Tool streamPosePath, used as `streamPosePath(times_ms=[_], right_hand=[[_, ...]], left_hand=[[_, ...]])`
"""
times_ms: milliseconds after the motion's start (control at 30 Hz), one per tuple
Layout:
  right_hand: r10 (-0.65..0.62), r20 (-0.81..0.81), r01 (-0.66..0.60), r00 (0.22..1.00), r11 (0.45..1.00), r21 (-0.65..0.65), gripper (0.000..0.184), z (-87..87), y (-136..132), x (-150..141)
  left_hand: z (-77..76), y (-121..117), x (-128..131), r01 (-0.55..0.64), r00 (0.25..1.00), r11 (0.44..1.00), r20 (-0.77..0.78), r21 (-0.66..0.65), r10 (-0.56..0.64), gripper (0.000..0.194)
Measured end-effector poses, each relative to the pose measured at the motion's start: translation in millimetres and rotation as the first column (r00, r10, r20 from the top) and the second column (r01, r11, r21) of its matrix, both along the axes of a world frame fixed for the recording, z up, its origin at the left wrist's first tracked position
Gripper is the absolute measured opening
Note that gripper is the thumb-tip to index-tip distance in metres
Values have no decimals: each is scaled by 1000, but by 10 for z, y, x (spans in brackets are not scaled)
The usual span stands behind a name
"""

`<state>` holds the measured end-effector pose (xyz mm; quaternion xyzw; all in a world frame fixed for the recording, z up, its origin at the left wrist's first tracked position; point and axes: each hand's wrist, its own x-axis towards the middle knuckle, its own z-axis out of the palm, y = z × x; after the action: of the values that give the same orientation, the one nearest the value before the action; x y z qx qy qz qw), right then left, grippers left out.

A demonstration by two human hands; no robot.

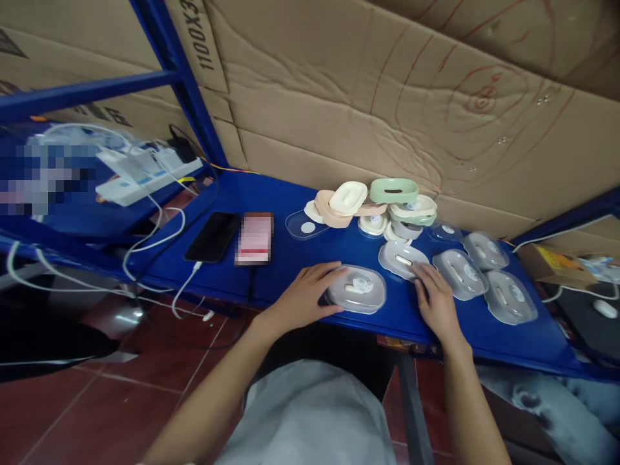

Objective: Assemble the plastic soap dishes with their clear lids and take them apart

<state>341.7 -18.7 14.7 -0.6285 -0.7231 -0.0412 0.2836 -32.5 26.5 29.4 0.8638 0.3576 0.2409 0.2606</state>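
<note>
My left hand [310, 292] is around the left end of a grey soap box [365, 298] with a clear lid and a round label. Its thumb is at the near edge and its fingers are at the far edge. A grey oval soap dish [398, 258] with a slot in the middle lies just beyond. My right hand [438, 305] has its fingers and thumb at that dish's right end. Right of this hand stand several lidded grey soap boxes [460, 274]. A heap of cream, pink and green soap box parts [351, 197] lies behind, near the cardboard.
Clear lids [303, 225] lie beside the heap. To the left are a black phone [213, 237] on a white cable and a second phone with a lit, blurred screen [254, 237]. A cardboard wall [310, 97] backs the blue table [285, 187]. A power strip [145, 184] stands far left.
</note>
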Motion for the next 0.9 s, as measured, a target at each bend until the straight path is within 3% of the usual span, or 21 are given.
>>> streamPosePath(times_ms=[200, 400, 533, 667, 800, 900], right_hand=[[59, -202, -46, 978, 996, 70, 43, 84, -117, -134], [37, -207, -36, 978, 999, 9, 46, 2, -127, -3], [53, -192, -58, 980, 998, -24, 47, -69, -63, 36], [83, -151, -94, 985, 993, -66, 45, -36, -34, -117], [183, -77, -190, 980, 978, -92, 41, 113, 39, -282], [181, 26, -179, 983, 980, -82, 38, 323, 233, -153]], left_hand=[[48, 159, 687, 69, 996, 991, -66, 111, -62, 80], [63, 182, 867, 85, 993, 991, -88, 105, -76, 79], [89, 109, 704, 45, 989, 987, -143, 156, -22, 77], [43, 56, 268, -127, 967, 956, -182, 264, 179, 74], [-51, 128, -204, -307, 915, 878, -140, 368, 379, 72], [-68, 179, -333, -397, 874, 822, -107, 409, 475, 68]])
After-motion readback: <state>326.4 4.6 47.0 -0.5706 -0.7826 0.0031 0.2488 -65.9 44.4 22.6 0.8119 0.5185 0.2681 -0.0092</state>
